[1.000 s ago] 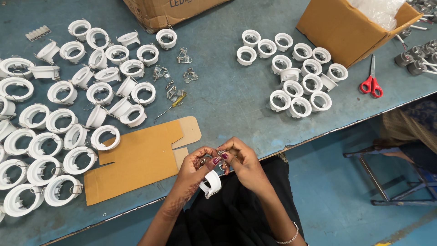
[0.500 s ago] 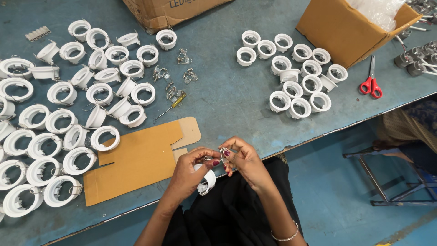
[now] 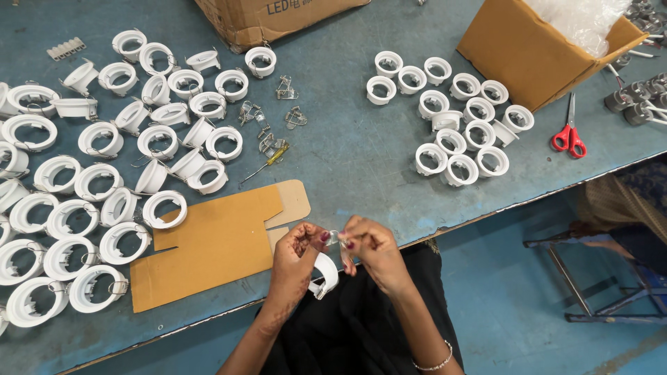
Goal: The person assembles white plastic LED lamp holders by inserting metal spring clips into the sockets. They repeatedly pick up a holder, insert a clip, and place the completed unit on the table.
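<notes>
Since the earlier frame the white ring (image 3: 325, 272) has dropped lower beside the left hand (image 3: 295, 260), which grips it at the table (image 3: 361, 160) edge. The right hand (image 3: 375, 253) pinches what seems a wire spring clip (image 3: 334, 238); seating it squarely needs steady fingertips.

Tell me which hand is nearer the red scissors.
Right. The right hand lies on the red scissors' side of the table edge; the left hand sits beyond it, farther away.
</notes>
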